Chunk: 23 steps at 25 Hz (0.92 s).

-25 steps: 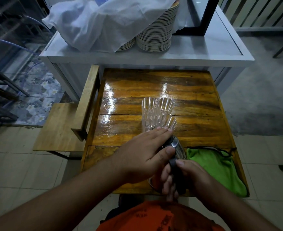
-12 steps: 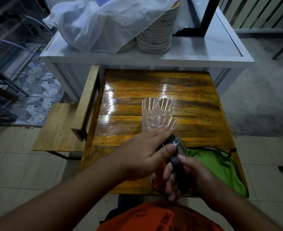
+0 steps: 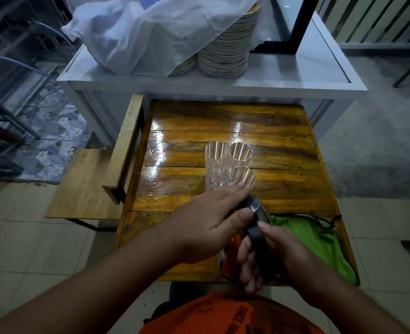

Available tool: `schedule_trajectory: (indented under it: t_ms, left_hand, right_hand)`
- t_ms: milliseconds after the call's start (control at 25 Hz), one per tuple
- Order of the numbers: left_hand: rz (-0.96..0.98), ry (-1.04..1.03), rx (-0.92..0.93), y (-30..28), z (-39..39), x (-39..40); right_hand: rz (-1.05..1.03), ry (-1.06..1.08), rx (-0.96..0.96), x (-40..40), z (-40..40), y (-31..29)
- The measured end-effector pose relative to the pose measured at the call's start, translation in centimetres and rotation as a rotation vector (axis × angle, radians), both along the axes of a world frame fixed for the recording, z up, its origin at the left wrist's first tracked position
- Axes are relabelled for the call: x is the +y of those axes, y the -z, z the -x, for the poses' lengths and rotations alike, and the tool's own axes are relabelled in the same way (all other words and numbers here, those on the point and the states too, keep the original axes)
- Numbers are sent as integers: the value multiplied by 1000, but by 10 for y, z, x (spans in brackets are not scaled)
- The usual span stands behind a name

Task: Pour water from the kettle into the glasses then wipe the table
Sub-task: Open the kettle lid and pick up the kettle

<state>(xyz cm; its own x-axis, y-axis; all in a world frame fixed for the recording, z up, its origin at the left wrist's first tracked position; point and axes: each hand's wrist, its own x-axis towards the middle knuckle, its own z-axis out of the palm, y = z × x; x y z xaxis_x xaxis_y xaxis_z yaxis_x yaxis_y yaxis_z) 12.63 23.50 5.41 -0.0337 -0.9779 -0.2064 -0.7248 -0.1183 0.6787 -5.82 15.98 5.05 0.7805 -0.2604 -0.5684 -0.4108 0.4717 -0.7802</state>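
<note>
Three clear ribbed glasses (image 3: 228, 165) stand bunched together in the middle of the glossy wooden table (image 3: 283, 189). Just in front of them is a steel kettle (image 3: 259, 210) with a black handle, tipped toward the glasses. My right hand (image 3: 278, 254) is wrapped around the handle. My left hand (image 3: 211, 225) lies flat over the kettle's lid, fingers stretched toward the glasses, and hides most of the kettle's body. A green cloth (image 3: 315, 239) lies on the table's near right corner, touching the kettle's right side.
A white counter (image 3: 283, 75) behind the table carries stacked plates (image 3: 225, 51) under a white cloth (image 3: 151, 32). A wooden chair (image 3: 88, 184) stands against the table's left edge. Tiled floor lies to the left and concrete to the right.
The kettle has shifted slightly up and forward toward the glasses in both hands. The glasses and the cloth have stayed where they were.
</note>
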Motion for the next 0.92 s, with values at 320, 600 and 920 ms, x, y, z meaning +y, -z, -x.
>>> schedule_trajectory:
  t_ms: [320,600,920]
  left_hand:
    - [7,-5,16,0,1,2]
    - [23,-17,36,1,1,3]
    - [0,-9,10,5,7,6]
  right_hand:
    - [14,8,4,0,1,0]
    - [43,7,-3,0,3,1]
    - [136,78,53,3,7,19]
